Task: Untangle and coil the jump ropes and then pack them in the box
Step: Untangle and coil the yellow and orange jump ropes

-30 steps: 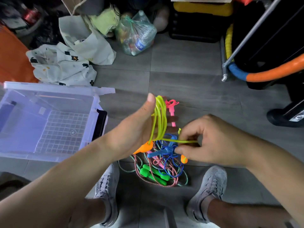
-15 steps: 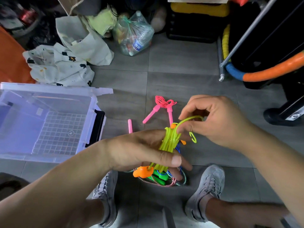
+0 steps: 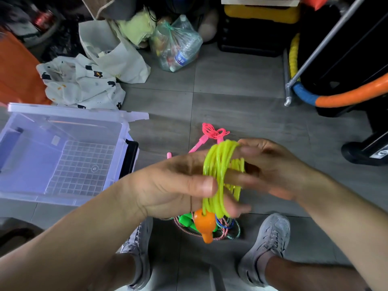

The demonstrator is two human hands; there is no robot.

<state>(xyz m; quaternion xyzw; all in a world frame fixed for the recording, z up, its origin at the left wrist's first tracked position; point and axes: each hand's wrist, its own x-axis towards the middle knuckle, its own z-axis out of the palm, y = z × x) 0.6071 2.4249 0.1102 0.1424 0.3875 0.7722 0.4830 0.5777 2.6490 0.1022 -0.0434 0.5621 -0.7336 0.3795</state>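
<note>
Left hand [image 3: 172,185]: gripped the yellow rope [image 3: 214,164]. The loops went round its fingers and the thumb clamped down on them. My guess is the hand was acting as a spool so the coil held its shape.
Right hand [image 3: 277,171]: fingers were up against the coil's far side. It was too blurry to tell whether they pinched it or just touched it.
Orange handle [image 3: 204,224]: dangled below the left hand, outside the loops.
Other ropes [image 3: 226,232]: sat in a tangled heap on the floor between the shoes, right under the hands.
Pink rope [image 3: 213,131]: lay on the floor just past the hands.
Box [image 3: 63,111]: sat open on the floor to the left and close by, probably so finished coils could drop straight in. The yellow one wasn't packed yet.
</note>
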